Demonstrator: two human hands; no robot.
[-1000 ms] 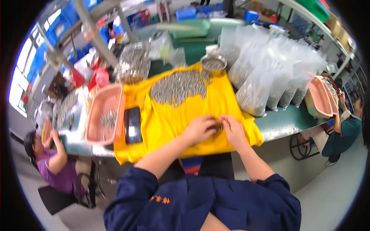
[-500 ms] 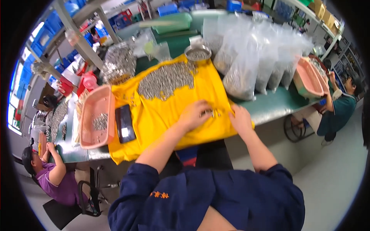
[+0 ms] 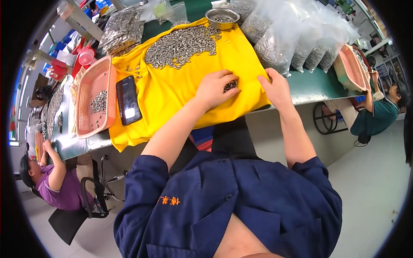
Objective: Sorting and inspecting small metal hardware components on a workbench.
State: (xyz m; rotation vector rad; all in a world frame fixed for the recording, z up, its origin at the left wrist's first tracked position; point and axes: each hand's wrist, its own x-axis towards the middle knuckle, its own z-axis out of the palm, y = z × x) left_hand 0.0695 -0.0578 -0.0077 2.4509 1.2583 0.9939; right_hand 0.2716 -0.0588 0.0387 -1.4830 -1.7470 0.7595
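Now on camera: left hand curled about a cluster of small metal pieces

So, watching remotely through the head camera, I have both hands over the yellow cloth (image 3: pixel 172 101). The left hand (image 3: pixel 213 91) sits just right of centre in the frame, its thumb and fingers apart and curved about the metal pieces (image 3: pixel 230 85) – whether they actually grip any, I can't tell. The right hand (image 3: pixel 278 91) is well apart from it, over the cloth's right edge. I see its thumb and forefinger tips parted; the other fingers are hidden, so I can't tell whether it holds anything.

Up in the upper middle, I've got a broad heap (image 3: pixel 183 46) of similar pieces spread over the cloth, with a metal bowl (image 3: pixel 222 26) holding more just beyond its right end. Swing to the left of the frame – a dark phone (image 3: pixel 128 101) lies on the cloth, just beside a pink basket (image 3: pixel 110 103) with a few pieces in it. Filled clear bags (image 3: pixel 275 47) crowd the upper right, standing on the green table (image 3: pixel 312 88). One co-worker in purple (image 3: pixel 64 185) sits at lower left, another in dark green (image 3: pixel 374 115) at the right edge.
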